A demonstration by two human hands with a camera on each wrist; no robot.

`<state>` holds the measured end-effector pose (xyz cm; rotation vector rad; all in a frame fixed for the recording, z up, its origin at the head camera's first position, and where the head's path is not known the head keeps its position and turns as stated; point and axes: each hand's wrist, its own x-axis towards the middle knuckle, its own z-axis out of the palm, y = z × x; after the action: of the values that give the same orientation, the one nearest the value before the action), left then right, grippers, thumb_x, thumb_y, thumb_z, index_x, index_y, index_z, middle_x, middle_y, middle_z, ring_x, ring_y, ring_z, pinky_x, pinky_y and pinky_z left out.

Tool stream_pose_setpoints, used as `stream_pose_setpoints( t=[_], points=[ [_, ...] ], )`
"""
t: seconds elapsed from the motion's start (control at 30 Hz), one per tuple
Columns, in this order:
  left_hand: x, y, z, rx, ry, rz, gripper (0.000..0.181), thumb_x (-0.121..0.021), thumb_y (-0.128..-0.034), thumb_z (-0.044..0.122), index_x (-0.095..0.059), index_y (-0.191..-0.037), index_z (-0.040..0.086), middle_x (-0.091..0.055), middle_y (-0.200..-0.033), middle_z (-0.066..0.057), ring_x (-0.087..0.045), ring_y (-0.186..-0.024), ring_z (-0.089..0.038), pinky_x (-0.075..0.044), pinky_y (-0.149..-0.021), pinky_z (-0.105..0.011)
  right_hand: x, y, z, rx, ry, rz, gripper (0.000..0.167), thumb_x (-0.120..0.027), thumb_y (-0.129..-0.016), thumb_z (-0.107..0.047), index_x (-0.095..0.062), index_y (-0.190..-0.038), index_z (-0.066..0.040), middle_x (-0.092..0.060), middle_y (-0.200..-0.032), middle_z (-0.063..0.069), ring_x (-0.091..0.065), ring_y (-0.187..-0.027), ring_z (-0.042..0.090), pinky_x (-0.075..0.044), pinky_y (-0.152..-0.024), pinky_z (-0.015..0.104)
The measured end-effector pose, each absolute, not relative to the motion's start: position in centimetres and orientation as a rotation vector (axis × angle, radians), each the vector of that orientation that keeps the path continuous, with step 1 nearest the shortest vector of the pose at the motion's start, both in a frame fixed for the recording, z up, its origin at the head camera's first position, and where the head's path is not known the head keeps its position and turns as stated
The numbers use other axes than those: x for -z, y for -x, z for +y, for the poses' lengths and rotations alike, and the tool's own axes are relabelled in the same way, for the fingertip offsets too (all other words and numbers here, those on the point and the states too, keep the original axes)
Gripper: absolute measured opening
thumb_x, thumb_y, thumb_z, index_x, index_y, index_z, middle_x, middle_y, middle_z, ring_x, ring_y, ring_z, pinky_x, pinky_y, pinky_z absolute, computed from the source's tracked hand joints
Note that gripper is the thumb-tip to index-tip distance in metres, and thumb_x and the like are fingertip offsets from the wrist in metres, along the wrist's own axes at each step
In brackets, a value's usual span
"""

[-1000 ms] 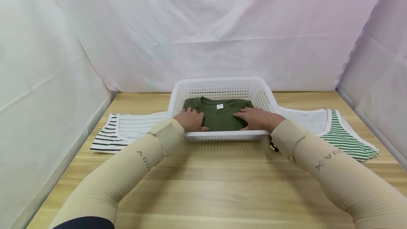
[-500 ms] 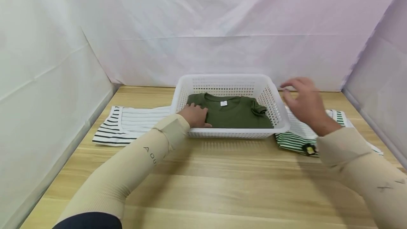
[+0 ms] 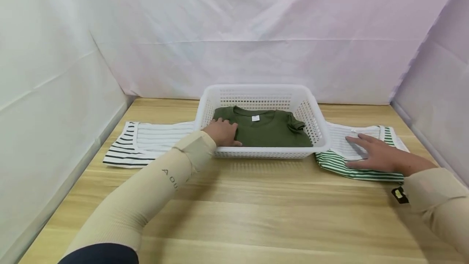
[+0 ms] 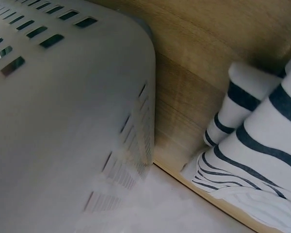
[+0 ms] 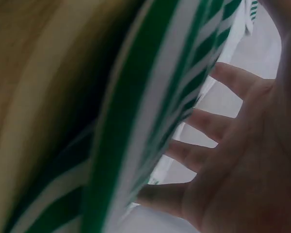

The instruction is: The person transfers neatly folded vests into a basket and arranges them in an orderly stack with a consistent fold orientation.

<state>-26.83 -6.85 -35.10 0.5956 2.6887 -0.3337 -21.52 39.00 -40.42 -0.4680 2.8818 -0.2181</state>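
Note:
A dark green shirt [image 3: 271, 131] lies folded in a white plastic basket [image 3: 264, 153], its neck label facing up. My left hand [image 3: 221, 133] rests on the shirt's left side, inside the basket's front left corner. To the right, my right hand [image 3: 377, 154] is spread over a green-and-white striped garment [image 3: 337, 164]. In the right wrist view, straight fingers [image 5: 199, 121] meet that striped cloth. The left wrist view shows the basket's outer wall [image 4: 72, 97], with the left hand hidden behind it.
A black-and-white striped garment [image 3: 128, 150] lies left of the basket on the wooden table [image 3: 238, 215]. White cloth [image 3: 256, 31] hangs at the back and along both sides. A small black item with a yellow patch [image 3: 399, 194] shows beneath the right wrist.
My right hand has left the basket and passed over its right rim onto the green-striped garment. The green shirt's right sleeve is now uncovered. The left hand stays on the shirt.

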Motion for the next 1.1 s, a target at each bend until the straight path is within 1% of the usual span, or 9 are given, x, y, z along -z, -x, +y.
stream_pose_setpoints(
  t=[0.13, 0.27, 0.43, 0.6, 0.7, 0.77, 0.93, 1.0, 1.1],
  points=[
    [35.1, 27.0, -7.0, 0.328, -0.605, 2.700, 0.079, -0.050, -0.0982, 0.060, -0.034, -0.156, 0.008, -0.043, -0.154, -0.022, -0.036, -0.144, -0.043, -0.032, -0.118, -0.056, 40.2, 21.2, 38.8, 0.202, 0.438, 2.857, 0.096, -0.070, -0.083, -0.060, -0.037, -0.151, -0.001, -0.026, -0.150, 0.043, -0.028, -0.133, 0.063, -0.031, -0.099, 0.078],
    [35.0, 27.0, -7.0, 0.336, -0.607, 2.728, 0.079, -0.051, -0.0976, 0.060, -0.036, -0.154, 0.007, -0.046, -0.152, -0.022, -0.040, -0.142, -0.043, -0.033, -0.117, -0.055, 39.7, 20.7, 38.1, 0.164, 0.439, 2.880, 0.098, -0.071, -0.081, -0.064, -0.040, -0.148, -0.001, -0.033, -0.146, 0.041, -0.035, -0.130, 0.063, -0.035, -0.097, 0.076],
    [35.3, 27.0, -7.1, 0.331, -0.606, 2.721, 0.079, -0.050, -0.0979, 0.061, -0.036, -0.154, 0.007, -0.046, -0.152, -0.022, -0.039, -0.143, -0.042, -0.033, -0.117, -0.055, 39.2, 19.7, 37.1, 0.106, 0.425, 2.875, 0.098, -0.074, -0.074, -0.069, -0.045, -0.140, -0.004, -0.044, -0.133, 0.040, -0.051, -0.113, 0.061, -0.046, -0.084, 0.069],
    [35.3, 26.8, -7.0, 0.317, -0.602, 2.711, 0.079, -0.050, -0.0983, 0.060, -0.035, -0.155, 0.007, -0.044, -0.153, -0.022, -0.038, -0.144, -0.042, -0.032, -0.117, -0.055, 38.3, 18.7, 35.9, 0.040, 0.395, 2.808, 0.101, -0.077, -0.066, -0.073, -0.047, -0.133, -0.004, -0.051, -0.117, 0.035, -0.059, -0.092, 0.045, -0.050, -0.072, 0.059],
    [35.3, 26.8, -6.9, 0.308, -0.594, 2.700, 0.079, -0.050, -0.0986, 0.059, -0.034, -0.156, 0.007, -0.043, -0.154, -0.022, -0.036, -0.145, -0.043, -0.031, -0.118, -0.055, 37.8, 18.1, 35.1, 0.027, 0.400, 2.760, 0.100, -0.079, -0.064, -0.072, -0.048, -0.129, -0.002, -0.052, -0.108, 0.030, -0.060, -0.084, 0.037, -0.050, -0.069, 0.055],
    [35.3, 26.7, -6.9, 0.296, -0.591, 2.692, 0.079, -0.050, -0.0987, 0.059, -0.033, -0.156, 0.007, -0.042, -0.155, -0.022, -0.035, -0.146, -0.043, -0.030, -0.119, -0.055, 37.6, 17.6, 34.6, 0.022, 0.408, 2.732, 0.099, -0.080, -0.063, -0.072, -0.048, -0.126, -0.001, -0.052, -0.105, 0.029, -0.059, -0.082, 0.035, -0.050, -0.067, 0.054],
    [35.5, 26.8, -7.0, 0.295, -0.598, 2.694, 0.079, -0.050, -0.0986, 0.059, -0.034, -0.155, 0.006, -0.042, -0.154, -0.023, -0.035, -0.145, -0.043, -0.030, -0.119, -0.055, 37.5, 16.4, 33.5, -0.008, 0.388, 2.687, 0.107, -0.080, -0.060, -0.075, -0.047, -0.128, 0.001, -0.052, -0.108, 0.032, -0.059, -0.084, 0.035, -0.052, -0.070, 0.054],
    [35.5, 26.8, -7.0, 0.301, -0.600, 2.701, 0.079, -0.050, -0.0986, 0.059, -0.034, -0.155, 0.006, -0.042, -0.154, -0.023, -0.035, -0.145, -0.043, -0.030, -0.119, -0.055, 37.5, 15.8, 33.1, -0.027, 0.377, 2.681, 0.112, -0.078, -0.059, -0.077, -0.046, -0.132, 0.002, -0.052, -0.114, 0.035, -0.061, -0.087, 0.038, -0.052, -0.073, 0.057],
    [35.4, 26.9, -7.0, 0.299, -0.599, 2.698, 0.079, -0.049, -0.0989, 0.059, -0.033, -0.156, 0.006, -0.041, -0.155, -0.023, -0.034, -0.146, -0.044, -0.029, -0.119, -0.055, 37.7, 14.7, 32.7, -0.050, 0.400, 2.705, 0.115, -0.077, -0.058, -0.080, -0.047, -0.133, 0.002, -0.052, -0.116, 0.037, -0.062, -0.087, 0.039, -0.053, -0.072, 0.057]
  ],
)
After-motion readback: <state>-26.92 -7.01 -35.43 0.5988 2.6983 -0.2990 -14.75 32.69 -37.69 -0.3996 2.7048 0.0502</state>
